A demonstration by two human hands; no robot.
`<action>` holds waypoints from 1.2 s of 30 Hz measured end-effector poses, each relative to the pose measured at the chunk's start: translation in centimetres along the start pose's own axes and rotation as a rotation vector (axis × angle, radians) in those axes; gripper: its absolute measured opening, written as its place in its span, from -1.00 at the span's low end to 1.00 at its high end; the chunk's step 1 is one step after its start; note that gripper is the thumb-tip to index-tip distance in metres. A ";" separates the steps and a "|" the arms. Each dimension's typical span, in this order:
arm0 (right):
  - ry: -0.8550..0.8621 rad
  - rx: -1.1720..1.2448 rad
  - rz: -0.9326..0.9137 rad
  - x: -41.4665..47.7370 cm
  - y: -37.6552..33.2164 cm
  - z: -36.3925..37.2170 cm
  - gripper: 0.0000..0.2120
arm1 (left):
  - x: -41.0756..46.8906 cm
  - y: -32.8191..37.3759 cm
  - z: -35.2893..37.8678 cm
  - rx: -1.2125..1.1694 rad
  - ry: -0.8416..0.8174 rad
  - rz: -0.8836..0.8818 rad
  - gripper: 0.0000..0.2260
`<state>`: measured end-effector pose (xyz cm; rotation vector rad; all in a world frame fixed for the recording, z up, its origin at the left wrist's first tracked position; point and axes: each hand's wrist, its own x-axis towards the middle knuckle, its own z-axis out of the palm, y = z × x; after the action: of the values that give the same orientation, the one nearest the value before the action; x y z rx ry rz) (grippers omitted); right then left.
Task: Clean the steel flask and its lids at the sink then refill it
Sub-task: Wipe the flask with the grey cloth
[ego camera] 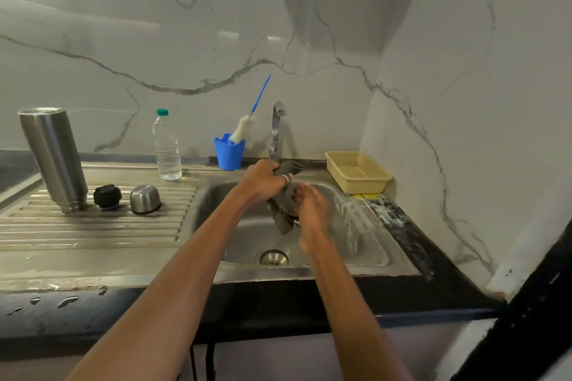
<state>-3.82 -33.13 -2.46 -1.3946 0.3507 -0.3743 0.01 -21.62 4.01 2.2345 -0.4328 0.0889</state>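
The steel flask stands upside down on the ribbed drainboard at the left. Beside it sit a black stopper lid and a steel cup lid. Over the sink basin, my left hand grips the top of a dark grey cloth just under the tap. My right hand presses against the cloth's lower part, blurred by motion. Water sprays to the right of my right hand.
A clear water bottle with a green cap stands behind the lids. A blue cup holds a bottle brush with a blue handle. A yellow basket sits at the sink's right rear corner. The drain lies below my hands.
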 end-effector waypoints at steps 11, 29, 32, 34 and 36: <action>-0.243 0.955 0.371 -0.6 0.9 1.3 -0.49 | -0.3 4.3 -0.3 -0.352 -0.239 -0.037 -0.74; -0.536 0.912 0.395 -2.6 1.6 15.7 -0.72 | -5.7 -14.5 -11.7 -0.068 0.645 -0.286 -0.77; -0.537 0.871 0.352 -3.8 1.6 18.7 -0.73 | -6.6 -17.2 -15.2 -0.011 0.808 -0.344 -0.73; -0.581 0.861 0.342 -4.4 1.6 20.2 -0.73 | -6.9 -18.8 -17.5 0.049 0.882 -0.409 -0.63; -0.594 0.872 0.343 -4.7 1.6 21.2 -0.67 | -6.7 -19.9 -19.5 0.089 0.917 -0.472 -0.50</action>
<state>1.63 -12.14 -0.89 -0.5201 -0.0793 0.1786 2.02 6.75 0.59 2.0537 0.5942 0.8418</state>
